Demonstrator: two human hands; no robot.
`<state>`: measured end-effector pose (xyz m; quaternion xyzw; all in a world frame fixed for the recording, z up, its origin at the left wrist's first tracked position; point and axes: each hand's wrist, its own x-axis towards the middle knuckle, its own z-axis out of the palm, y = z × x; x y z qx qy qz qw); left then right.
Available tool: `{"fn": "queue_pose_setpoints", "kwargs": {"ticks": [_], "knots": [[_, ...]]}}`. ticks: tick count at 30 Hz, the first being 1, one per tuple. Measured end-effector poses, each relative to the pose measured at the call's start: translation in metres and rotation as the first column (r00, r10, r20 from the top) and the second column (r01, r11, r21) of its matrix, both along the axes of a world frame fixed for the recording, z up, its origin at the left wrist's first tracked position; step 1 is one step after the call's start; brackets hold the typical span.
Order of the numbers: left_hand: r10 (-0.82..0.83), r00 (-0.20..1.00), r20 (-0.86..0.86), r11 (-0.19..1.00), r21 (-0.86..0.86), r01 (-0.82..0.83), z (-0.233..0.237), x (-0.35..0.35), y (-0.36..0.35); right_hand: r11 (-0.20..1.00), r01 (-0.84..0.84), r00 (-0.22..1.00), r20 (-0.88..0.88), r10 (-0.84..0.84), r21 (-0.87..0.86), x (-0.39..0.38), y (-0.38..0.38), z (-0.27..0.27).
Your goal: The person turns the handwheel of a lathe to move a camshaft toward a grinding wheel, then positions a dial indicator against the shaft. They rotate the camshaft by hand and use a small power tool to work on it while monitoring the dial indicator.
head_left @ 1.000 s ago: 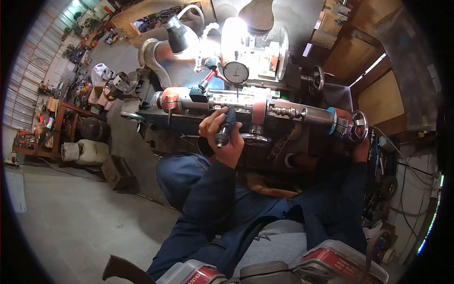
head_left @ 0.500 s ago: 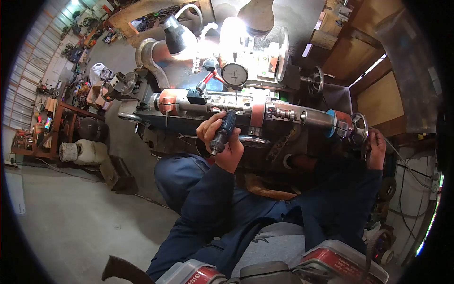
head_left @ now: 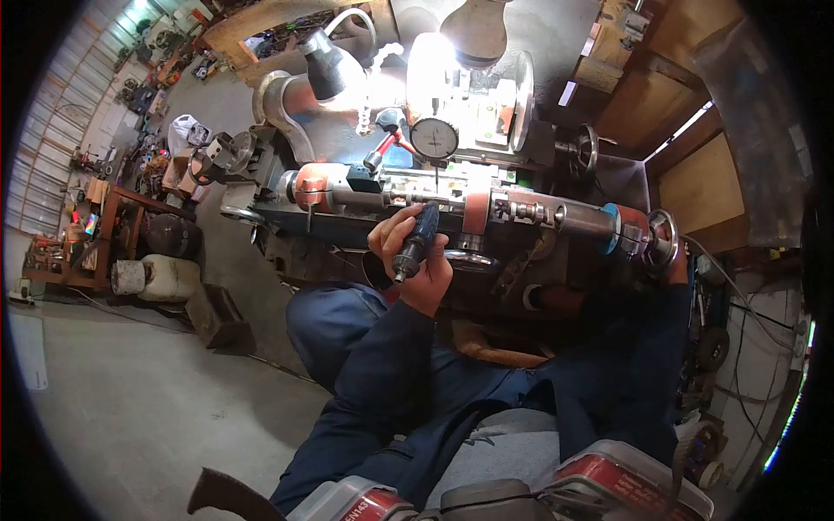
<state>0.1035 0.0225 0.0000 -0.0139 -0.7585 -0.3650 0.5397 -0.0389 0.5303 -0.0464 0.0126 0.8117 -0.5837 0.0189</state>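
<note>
My left hand [head_left: 415, 260] is wrapped round a screwdriver-like tool with a blue and black handle [head_left: 426, 227]. Its metal tip points back toward me, and the handle's far end reaches up to the camshaft-like shaft [head_left: 408, 198] clamped along the machine. Just above, a round dial gauge [head_left: 434, 138] on a red-jointed arm has its stem directed down to the shaft. At the machine's right end, my right hand [head_left: 676, 268] is at the lower right of a metal handwheel [head_left: 662, 238]; the wheel hides its fingers.
A black lamp [head_left: 327, 71] shines over the machine bed from behind. Orange clamps [head_left: 314, 187] hold the shaft line. Another handwheel [head_left: 473, 260] sticks out at the front. A white gas cylinder [head_left: 169, 280] and a metal box [head_left: 217, 317] are on the left floor.
My right hand has moved down and left, behind the handwheel's rim. The tool in my left hand tilts slightly, its tip swinging a little to the right. The whole view has shifted slightly.
</note>
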Motion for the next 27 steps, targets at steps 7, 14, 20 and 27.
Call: {"fn": "queue_pose_setpoints", "kwargs": {"ticks": [7,14,20,27], "knots": [[-0.005,1.000,0.024,1.000,0.019,0.005,-0.001,0.000,-0.001,0.919,-0.208,0.967,0.210,0.142,0.336,0.054,-0.002,0.069],[-0.016,1.000,0.017,1.000,0.018,0.016,-0.006,-0.003,0.001,0.992,0.052,0.998,0.044,-0.048,-0.112,0.031,-0.008,0.085],[0.002,1.000,0.026,1.000,-0.001,-0.002,-0.005,-0.003,0.001,0.990,0.103,0.991,-0.076,-0.110,-0.095,-0.021,-0.012,0.048],[0.004,1.000,0.028,1.000,-0.006,-0.004,-0.005,-0.004,0.000,0.984,-0.080,0.995,-0.053,0.089,0.160,-0.029,0.010,0.000]]}}
